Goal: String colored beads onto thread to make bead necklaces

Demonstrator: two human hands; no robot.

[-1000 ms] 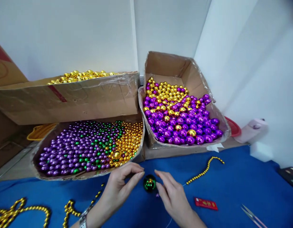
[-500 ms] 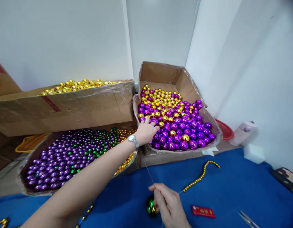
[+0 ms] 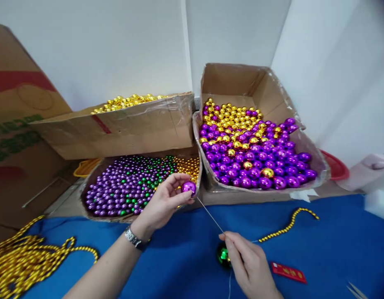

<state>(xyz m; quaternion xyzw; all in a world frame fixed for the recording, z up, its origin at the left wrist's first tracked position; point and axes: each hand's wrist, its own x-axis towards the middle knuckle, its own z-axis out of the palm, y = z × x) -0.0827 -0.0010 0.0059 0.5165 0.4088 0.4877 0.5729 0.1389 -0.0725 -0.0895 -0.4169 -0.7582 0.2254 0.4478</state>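
Observation:
My left hand [image 3: 165, 201] pinches a purple bead [image 3: 188, 187] between thumb and fingers, just in front of the low box of small beads [image 3: 95, 176]. My right hand [image 3: 249, 265] is closed on a thin needle [image 3: 210, 216] whose tip touches the purple bead. A green bead [image 3: 223, 255] lies on the blue cloth [image 3: 185, 253] beside my right fingers, on the thread. A short gold bead strand [image 3: 289, 224] trails off to the right.
A box of large purple and gold beads [image 3: 316, 160] stands at the back right, a box of gold beads [image 3: 129, 124] at the back left. Gold strands [image 3: 26, 259] are piled at the left. A red packet [image 3: 288, 273] and scissors [image 3: 356, 290] lie at the lower right.
My left hand drew back from the right box with a purple bead and brought it to the needle tip. The right hand stayed by the green bead, holding the needle.

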